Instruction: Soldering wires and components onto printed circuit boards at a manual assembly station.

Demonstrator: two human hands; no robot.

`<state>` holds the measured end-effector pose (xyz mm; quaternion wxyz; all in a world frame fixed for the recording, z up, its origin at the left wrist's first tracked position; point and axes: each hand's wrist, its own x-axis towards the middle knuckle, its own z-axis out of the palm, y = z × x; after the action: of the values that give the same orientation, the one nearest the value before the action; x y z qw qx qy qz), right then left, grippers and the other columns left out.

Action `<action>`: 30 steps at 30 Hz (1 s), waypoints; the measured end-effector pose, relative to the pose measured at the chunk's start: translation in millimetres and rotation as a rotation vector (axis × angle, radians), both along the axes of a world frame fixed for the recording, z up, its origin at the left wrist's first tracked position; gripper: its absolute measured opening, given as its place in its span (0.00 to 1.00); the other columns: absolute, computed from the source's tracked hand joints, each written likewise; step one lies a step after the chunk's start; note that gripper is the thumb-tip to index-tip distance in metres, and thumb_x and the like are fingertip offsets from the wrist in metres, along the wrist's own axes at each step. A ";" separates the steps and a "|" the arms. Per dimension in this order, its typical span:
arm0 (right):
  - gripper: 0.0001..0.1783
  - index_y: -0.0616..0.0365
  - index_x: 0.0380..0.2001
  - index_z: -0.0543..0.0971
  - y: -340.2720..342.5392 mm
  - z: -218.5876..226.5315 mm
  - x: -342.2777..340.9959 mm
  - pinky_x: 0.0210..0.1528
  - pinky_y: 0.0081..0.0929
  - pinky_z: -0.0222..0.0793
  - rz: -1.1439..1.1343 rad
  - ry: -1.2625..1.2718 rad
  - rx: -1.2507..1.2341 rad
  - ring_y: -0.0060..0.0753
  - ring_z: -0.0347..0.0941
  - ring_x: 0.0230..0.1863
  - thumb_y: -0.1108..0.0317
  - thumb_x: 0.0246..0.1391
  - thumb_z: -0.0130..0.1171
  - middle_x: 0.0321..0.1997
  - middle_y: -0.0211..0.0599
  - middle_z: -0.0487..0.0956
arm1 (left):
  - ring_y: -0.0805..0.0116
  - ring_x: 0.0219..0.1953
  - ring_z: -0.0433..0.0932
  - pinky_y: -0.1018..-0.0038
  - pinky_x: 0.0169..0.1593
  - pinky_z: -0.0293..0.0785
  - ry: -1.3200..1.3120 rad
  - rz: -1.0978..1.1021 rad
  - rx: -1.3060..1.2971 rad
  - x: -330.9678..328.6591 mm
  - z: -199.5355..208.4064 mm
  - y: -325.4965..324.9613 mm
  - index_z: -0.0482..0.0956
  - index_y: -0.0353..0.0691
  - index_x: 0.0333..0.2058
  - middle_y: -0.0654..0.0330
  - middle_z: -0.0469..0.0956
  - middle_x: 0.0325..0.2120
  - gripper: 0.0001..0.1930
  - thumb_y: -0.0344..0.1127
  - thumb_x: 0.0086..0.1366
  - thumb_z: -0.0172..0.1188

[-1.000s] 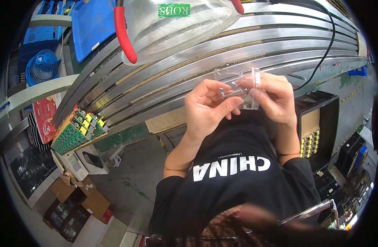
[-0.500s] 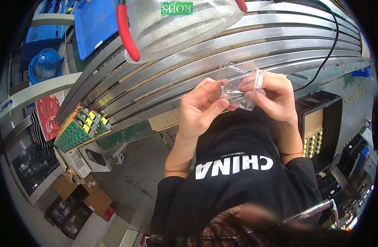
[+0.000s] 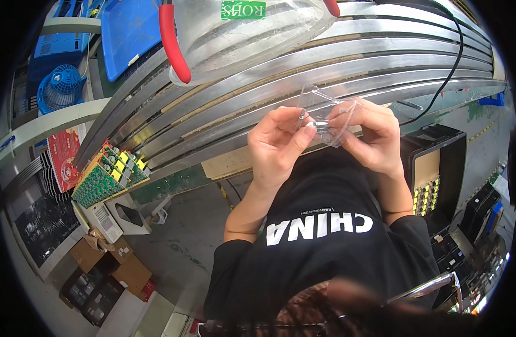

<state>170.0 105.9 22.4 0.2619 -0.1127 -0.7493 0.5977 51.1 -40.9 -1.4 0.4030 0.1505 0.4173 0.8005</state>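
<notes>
Between my two hands is a small clear plastic bag with a few small shiny metal pieces inside it. My left hand pinches the bag's left side, thumb and fingers closed close to the metal pieces. Another small metal piece shows at the left fingertips; whether it lies inside the bag I cannot tell. My right hand is closed on the bag's right side, with the plastic partly over its fingertips. Both hands are held up in front of my black shirt, at the near edge of the rail-topped bench.
Long metal rails run across the bench. A clear bin with red handles stands on them at the back. Green circuit boards are at the left, near a blue tray and blue fan. A black crate stands right.
The bag has crumpled and its right edge has turned between my fingers. My left thumb has shifted up and inward, over the metal pieces. The hands stay in about the same place.
</notes>
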 end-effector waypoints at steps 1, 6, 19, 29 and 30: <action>0.12 0.66 0.32 0.83 -0.7 -0.3 -0.1 0.37 0.24 0.71 -0.005 0.004 0.000 0.35 0.76 0.32 0.81 0.38 0.64 0.34 0.42 0.83 | 0.74 0.37 0.80 0.81 0.43 0.78 -0.012 0.013 -0.011 0.4 1.0 0.5 0.78 0.33 0.46 0.57 0.82 0.37 0.17 0.14 0.58 0.63; 0.12 0.66 0.33 0.84 -5.0 0.4 1.2 0.37 0.24 0.70 -0.061 -0.013 0.066 0.34 0.76 0.32 0.81 0.40 0.64 0.36 0.43 0.83 | 0.73 0.38 0.81 0.81 0.43 0.78 -0.029 0.038 0.009 3.0 -3.5 1.4 0.77 0.33 0.47 0.56 0.83 0.37 0.18 0.15 0.57 0.64; 0.12 0.67 0.36 0.84 -4.4 -7.5 5.7 0.39 0.24 0.71 -0.108 0.005 -0.091 0.35 0.76 0.35 0.82 0.45 0.60 0.38 0.46 0.83 | 0.67 0.42 0.83 0.79 0.45 0.81 -0.067 0.021 0.018 2.4 1.9 0.2 0.77 0.31 0.48 0.53 0.83 0.39 0.17 0.16 0.60 0.63; 0.11 0.67 0.37 0.82 -12.0 -14.2 8.0 0.42 0.26 0.72 -0.172 0.048 -0.207 0.36 0.77 0.38 0.82 0.48 0.59 0.39 0.48 0.83 | 0.67 0.39 0.83 0.76 0.45 0.82 -0.018 0.023 0.079 2.3 1.7 1.3 0.77 0.29 0.48 0.52 0.82 0.39 0.15 0.17 0.61 0.62; 0.11 0.67 0.37 0.82 -12.6 -14.0 8.2 0.42 0.26 0.72 -0.176 0.047 -0.217 0.36 0.77 0.38 0.82 0.49 0.59 0.39 0.48 0.83 | 0.68 0.38 0.82 0.77 0.44 0.82 -0.009 0.025 0.079 2.5 1.5 1.4 0.77 0.29 0.48 0.52 0.82 0.39 0.15 0.18 0.62 0.62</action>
<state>178.2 93.3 8.4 0.3170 -0.1919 -0.6610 0.6525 53.6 -39.5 0.1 0.3887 0.1578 0.3853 0.8219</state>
